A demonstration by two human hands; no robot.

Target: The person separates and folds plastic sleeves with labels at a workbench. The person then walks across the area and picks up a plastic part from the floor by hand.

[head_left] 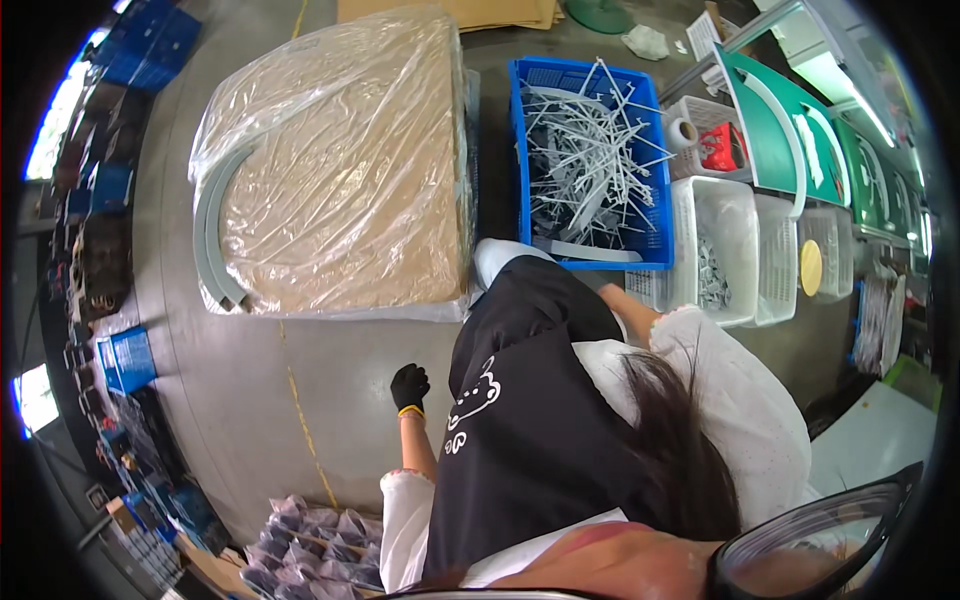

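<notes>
My left hand point(409, 388), in a black glove with a yellow cuff, hangs over the grey floor beside my black apron point(540, 420). Its fingers are curled in, and nothing shows in them. My right forearm point(628, 312) reaches down next to a blue crate point(520, 160); the hand itself is hidden behind the apron and my leg. Thin white and grey plastic pieces point(590, 150) fill the crate in a tangle. To the left, curved grey strips point(207, 235) lie on a stack wrapped in clear plastic point(345, 190).
White plastic bins point(738, 300) stand right of the crate, one holding small grey parts. Beyond them is a green-topped table point(760, 130) with curved white strips. Bagged dark items point(310, 545) sit at lower left. Flat cardboard point(480, 14) lies at the far side.
</notes>
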